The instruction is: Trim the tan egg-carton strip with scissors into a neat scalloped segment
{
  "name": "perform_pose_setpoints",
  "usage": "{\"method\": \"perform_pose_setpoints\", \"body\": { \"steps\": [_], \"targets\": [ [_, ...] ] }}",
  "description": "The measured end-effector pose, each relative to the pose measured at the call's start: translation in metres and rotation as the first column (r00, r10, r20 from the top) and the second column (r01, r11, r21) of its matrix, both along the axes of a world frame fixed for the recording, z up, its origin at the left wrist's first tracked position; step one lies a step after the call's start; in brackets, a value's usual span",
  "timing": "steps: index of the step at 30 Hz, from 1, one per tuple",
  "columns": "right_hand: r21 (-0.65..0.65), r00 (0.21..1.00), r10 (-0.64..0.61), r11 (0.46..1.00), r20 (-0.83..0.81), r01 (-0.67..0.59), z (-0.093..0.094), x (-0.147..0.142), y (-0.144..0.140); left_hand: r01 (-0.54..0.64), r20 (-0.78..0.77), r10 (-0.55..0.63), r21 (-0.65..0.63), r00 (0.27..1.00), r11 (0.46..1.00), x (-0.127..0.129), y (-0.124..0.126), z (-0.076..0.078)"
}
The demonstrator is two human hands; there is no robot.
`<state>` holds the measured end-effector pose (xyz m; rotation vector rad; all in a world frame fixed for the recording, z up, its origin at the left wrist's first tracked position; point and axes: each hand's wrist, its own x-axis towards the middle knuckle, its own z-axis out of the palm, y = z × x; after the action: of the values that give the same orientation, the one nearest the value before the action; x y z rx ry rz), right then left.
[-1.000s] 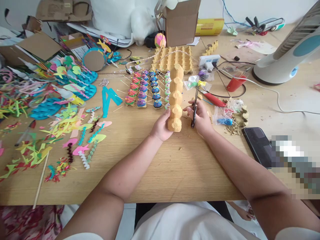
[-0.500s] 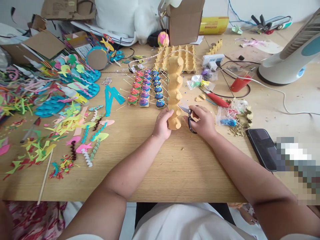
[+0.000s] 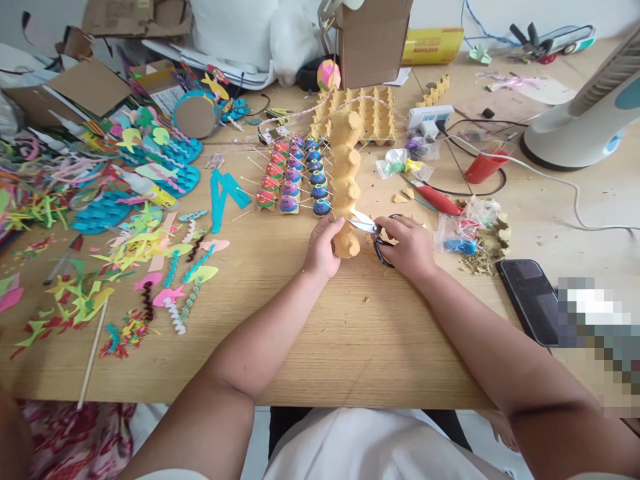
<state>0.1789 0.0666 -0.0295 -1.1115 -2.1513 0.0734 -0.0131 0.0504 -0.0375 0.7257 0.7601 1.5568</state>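
My left hand [image 3: 324, 248] grips the lower part of a long strip of yellow egg carton [image 3: 346, 173], thumb lying over its left edge. The strip stands lengthwise away from me, its row of bumps facing up. My right hand [image 3: 411, 245] has its fingers in the black handles of a pair of scissors [image 3: 364, 222]. The scissors' blades are parted, and their tips reach the strip's right edge near its lower end, close to my left thumb. Just left of the strip are rows of painted egg-carton caterpillars [image 3: 291, 179] with thin sticks poking out.
Behind the strip lies an egg tray [image 3: 380, 115]. Paper scraps and craft pieces [image 3: 80, 293] spread over the left side. On the right are a red cup [image 3: 484, 167], a power strip [image 3: 430, 117], a phone [image 3: 529, 300] and a fan base [image 3: 560, 148].
The scissors have come left and turned, bringing their blades, now spread wider, against the carton strip's right edge. The strip has shifted slightly left in my left hand.
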Motion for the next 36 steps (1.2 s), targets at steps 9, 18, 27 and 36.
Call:
{"method": "perform_pose_setpoints", "body": {
  "steps": [9, 18, 27, 36],
  "targets": [
    [0.047, 0.999, -0.009, 0.999, 0.031, 0.007, -0.0008, 0.0001, 0.0002, 0.002, 0.028, -0.003, 0.01, 1.0, 1.0, 0.0, 0.0001, -0.0008],
    [0.033, 0.997, -0.023, 0.999, 0.08, 0.02, 0.0008, 0.0015, 0.0003, 0.014, 0.06, -0.014, 0.01, 0.998, 1.0, -0.0003, 0.001, -0.0022],
    [0.027, 0.995, -0.018, 1.0, 0.097, 0.016, 0.0021, 0.002, 0.0003, 0.006, 0.041, -0.004, -0.045, 0.999, 0.999, -0.0004, -0.0004, 0.0002],
    [-0.022, 0.994, -0.049, 0.998, 0.096, 0.051, 0.0039, 0.0024, -0.0003, 0.025, 0.077, -0.024, -0.014, 0.997, 1.0, 0.0, 0.0002, 0.0003]
  ]
}}
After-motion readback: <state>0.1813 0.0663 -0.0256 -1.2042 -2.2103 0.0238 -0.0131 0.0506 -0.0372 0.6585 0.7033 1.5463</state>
